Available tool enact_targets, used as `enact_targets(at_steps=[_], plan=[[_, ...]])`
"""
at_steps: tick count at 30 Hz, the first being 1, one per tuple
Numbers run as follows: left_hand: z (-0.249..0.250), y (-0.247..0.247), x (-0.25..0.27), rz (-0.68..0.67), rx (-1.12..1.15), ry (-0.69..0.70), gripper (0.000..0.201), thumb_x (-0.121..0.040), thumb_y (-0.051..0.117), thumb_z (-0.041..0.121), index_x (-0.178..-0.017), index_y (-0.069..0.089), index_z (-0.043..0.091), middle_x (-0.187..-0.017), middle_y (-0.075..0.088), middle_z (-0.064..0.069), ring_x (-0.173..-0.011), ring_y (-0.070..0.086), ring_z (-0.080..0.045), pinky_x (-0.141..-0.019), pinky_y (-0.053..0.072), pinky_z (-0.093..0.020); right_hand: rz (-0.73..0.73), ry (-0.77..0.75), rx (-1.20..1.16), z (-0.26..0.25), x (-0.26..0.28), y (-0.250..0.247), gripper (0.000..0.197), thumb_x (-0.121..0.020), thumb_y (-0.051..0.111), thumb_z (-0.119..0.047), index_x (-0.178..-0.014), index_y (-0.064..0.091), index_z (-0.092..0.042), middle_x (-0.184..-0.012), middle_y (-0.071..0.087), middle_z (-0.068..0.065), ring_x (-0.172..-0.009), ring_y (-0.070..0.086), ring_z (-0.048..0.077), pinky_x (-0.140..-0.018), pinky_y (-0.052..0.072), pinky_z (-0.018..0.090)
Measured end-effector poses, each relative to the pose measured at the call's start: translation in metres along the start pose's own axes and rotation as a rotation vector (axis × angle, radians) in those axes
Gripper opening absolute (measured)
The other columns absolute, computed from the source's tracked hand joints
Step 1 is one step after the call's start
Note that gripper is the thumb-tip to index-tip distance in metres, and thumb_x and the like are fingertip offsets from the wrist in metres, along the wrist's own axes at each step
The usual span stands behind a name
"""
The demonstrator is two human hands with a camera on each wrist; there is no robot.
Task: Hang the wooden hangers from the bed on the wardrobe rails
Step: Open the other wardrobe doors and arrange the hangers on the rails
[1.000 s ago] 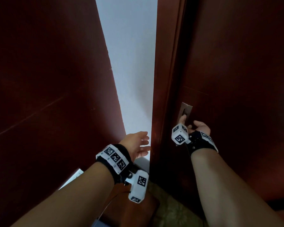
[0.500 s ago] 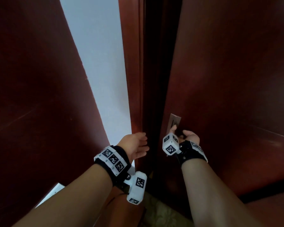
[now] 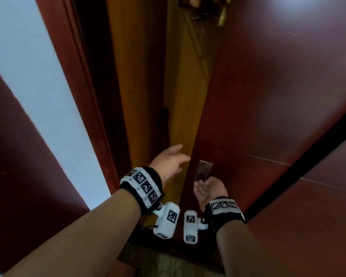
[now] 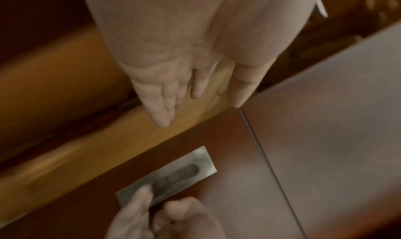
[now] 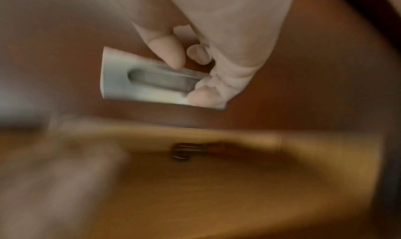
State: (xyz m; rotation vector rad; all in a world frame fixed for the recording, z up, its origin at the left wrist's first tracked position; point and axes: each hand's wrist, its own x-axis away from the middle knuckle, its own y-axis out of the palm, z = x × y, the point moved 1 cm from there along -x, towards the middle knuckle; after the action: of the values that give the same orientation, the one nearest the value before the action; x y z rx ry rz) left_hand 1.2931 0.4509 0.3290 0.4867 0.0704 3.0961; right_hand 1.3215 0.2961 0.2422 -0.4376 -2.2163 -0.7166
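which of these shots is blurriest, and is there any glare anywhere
Right wrist view is blurriest: the wardrobe interior smears, though the metal handle stays readable. Left wrist view is mildly soft around the left hand. Head view is sharpest, with a pale sheen on the wardrobe door, top right.

Wardrobe in front of you, its dark red door (image 3: 268, 96) standing partly open.

The door is glossy red-brown wood with a flat rectangular metal handle (image 3: 204, 170) set into it near the opening edge, a long oval recess at its centre. Your right hand (image 3: 208, 188) has its fingertips curled at the lower end of that recess. Through the gap you face the wardrobe's honey-coloured wooden interior (image 3: 184, 96). High up inside, at the top of your view, hang a few pale wooden shapes (image 3: 222, 17), probably hangers, too blurred to count.
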Motion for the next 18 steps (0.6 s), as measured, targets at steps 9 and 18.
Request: enact_targets(at_steps=[9, 18], plan=[[0.018, 0.075, -0.014, -0.178, -0.263, 0.030, 0.085, -0.083, 0.072, 0.031, -0.157, 0.031, 0.023, -0.157, 0.038, -0.003, -0.140, 0.042, -0.015, -0.117, 0.037, -0.041, -0.078, -0.579, 1.218, -0.035, 0.009, -0.054, 0.025, -0.080, 0.052, -0.040, -0.080, 0.065, -0.019, -0.078, 0.071, 0.000, -0.074, 0.067, 0.021, -0.077, 0.056, 0.043], [0.025, 0.129, -0.016, -0.286, -0.374, 0.006, 0.098, -0.069, 0.071, 0.033, -0.157, 0.029, 0.023, -0.158, 0.039, -0.002, -0.141, 0.041, -0.015, -0.118, 0.034, -0.041, -0.090, -0.728, 1.410, -0.047, 0.015, -0.062, 0.055, -0.088, 0.052, -0.024, -0.140, 0.040, -0.016, -0.119, 0.065, 0.007, -0.103, 0.063, 0.024, -0.078, 0.047, 0.029]])
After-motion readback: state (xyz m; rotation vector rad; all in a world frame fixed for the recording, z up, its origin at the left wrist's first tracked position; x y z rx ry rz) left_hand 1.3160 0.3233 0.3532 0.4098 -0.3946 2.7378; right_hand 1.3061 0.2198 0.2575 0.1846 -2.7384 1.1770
